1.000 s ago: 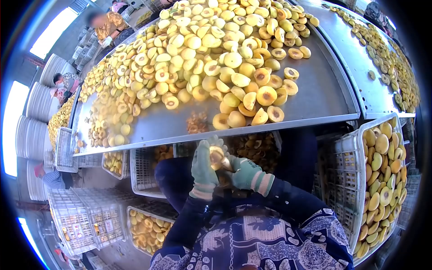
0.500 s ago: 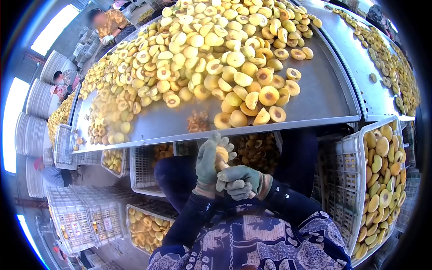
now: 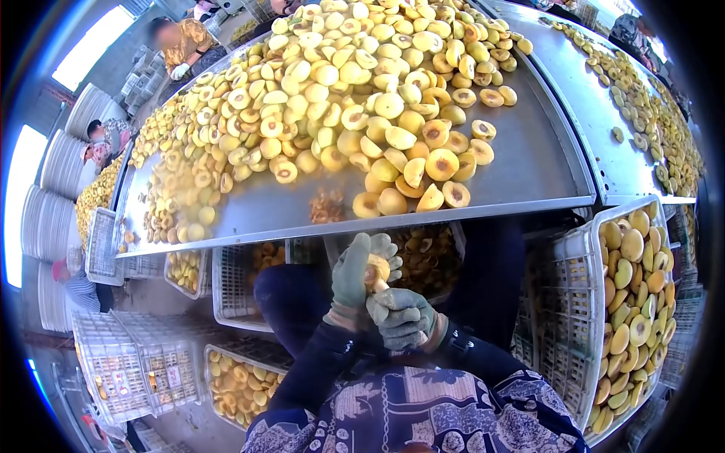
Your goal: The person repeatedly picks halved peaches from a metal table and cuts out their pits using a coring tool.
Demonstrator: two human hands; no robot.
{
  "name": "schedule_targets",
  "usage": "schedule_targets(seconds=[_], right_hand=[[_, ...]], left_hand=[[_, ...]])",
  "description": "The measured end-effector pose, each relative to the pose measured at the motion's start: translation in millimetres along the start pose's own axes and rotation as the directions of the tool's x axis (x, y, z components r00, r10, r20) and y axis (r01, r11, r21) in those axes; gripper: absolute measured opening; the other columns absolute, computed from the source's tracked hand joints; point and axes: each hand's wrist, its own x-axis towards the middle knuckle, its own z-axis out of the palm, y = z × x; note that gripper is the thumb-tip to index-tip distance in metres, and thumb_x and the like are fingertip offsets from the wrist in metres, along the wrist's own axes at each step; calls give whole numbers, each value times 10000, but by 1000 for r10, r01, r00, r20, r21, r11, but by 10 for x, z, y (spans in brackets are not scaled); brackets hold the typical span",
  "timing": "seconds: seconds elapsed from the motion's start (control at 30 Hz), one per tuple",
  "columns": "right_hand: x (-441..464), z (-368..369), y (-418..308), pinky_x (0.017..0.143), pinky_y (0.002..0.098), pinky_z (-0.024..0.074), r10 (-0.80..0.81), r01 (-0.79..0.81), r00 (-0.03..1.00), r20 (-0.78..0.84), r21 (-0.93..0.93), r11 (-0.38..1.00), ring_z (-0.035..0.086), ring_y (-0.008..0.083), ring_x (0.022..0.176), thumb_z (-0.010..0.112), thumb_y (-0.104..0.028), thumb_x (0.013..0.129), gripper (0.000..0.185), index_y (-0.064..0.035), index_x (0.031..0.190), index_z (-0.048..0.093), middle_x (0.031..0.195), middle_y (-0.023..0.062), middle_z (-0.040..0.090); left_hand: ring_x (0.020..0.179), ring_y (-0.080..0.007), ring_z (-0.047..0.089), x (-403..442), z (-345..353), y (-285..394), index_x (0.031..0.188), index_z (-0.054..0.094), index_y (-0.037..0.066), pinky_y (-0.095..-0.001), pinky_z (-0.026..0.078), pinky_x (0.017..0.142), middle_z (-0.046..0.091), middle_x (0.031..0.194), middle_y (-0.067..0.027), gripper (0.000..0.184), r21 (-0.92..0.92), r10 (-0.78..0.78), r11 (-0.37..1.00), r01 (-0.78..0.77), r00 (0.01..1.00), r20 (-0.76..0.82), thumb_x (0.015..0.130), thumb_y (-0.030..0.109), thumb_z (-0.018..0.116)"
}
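1 head-worn view, forward and down

To my left, windows (image 3: 94, 49) glare white in a grey wall (image 3: 143, 36), and tall pale stacks (image 3: 64, 166) stand near them. Before me a metal counter (image 3: 532, 143) stretches away; just beside it on my right, a second counter (image 3: 627, 170) catches the light. The grey floor (image 3: 142, 296) shows below on my left.

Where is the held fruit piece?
The fruit piece is in the left hand, next to the right hand, near the middle of the head view.
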Motion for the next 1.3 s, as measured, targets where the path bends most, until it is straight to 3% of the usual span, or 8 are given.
schedule_targets(seconds=[0.4, 0.57, 0.63, 0.83, 0.93, 1.07, 1.17, 1.3], right_hand=[[-75, 298, -73, 326, 197, 391, -88, 95, 995, 48, -156, 983, 368, 37, 344, 408, -234, 1005, 367, 89, 1003, 582, 476, -74, 418], [-96, 190, -428, 361, 178, 379, -413, -61, 628, -660, -571, 819, 447, 57, 425, 578, -212, 905, 167, -45, 911, 588, 620, -27, 527], [-50, 106, -579, 375, 190, 384, -548, 80, 446, -708, -578, 812, 442, 63, 422, 594, -184, 886, 112, -75, 880, 569, 619, -23, 523], [148, 117, -505, 377, 294, 387, -700, -341, 349, -623, -780, 525, 472, 143, 416, 605, -196, 873, 115, -130, 851, 514, 571, 21, 512], [39, 127, -465, 440, 304, 440, -682, -337, 367, -632, -774, 536, 517, 158, 469, 603, -223, 884, 132, -131, 840, 519, 598, 31, 529], [-292, -270, -443, 445, 280, 446, -803, -448, 574, -161, -882, -143, 531, 103, 510, 669, -244, 885, 156, -125, 930, 577, 651, -8, 571], [-226, -200, -422, 483, 268, 451, -847, -386, 358, -393, -888, 249, 528, 81, 557, 663, -243, 895, 165, -126, 989, 592, 696, -24, 580], [10, 478, -303, 569, 263, 465, -776, -269, 390, -496, -867, 420, 542, 98, 620, 622, -271, 905, 185, -138, 1032, 601, 715, -14, 577]], left_hand=[[823, -243, 657, 63, -269, 49, 1168, 555, -47, -362, 570, 750, 649, 982, -150, 527, 293, 429, 891, -348, 857, -286, 972, 433, 460], [753, -133, 617, -66, -1096, 795, 1048, 649, 19, -258, 517, 692, 657, 876, -55, 289, 584, 717, 674, -452, 592, -369, 934, 278, 588], [847, -234, 606, -119, -1384, 1035, 1003, 648, 30, -349, 496, 749, 635, 941, -120, 239, 989, 903, -119, 90, 424, 70, 902, 242, 610], [955, -335, 622, 477, -683, 920, 1071, 636, 43, -404, 486, 869, 666, 1005, -163, 314, 828, 538, -502, -249, 660, 524, 870, 281, 594], [953, -350, 623, 879, -163, 726, 1070, 631, 71, -404, 484, 862, 666, 995, -186, 419, 946, 347, -286, -153, 904, 251, 806, 396, 627], [966, -381, 619, 1313, -255, 602, 1112, 645, 142, -481, 471, 830, 662, 997, -216, 505, 932, 173, -286, -221, 945, 277, 728, 470, 633], [838, -196, 655, 1239, -286, 586, 1016, 687, 15, -338, 525, 755, 698, 896, -115, 387, 895, 197, 387, -222, 968, 155, 702, 229, 761], [846, -188, 618, 1186, -490, 489, 1012, 634, 10, -320, 525, 777, 642, 953, -88, 292, 673, 523, 530, -516, 823, 219, 729, 77, 656]])
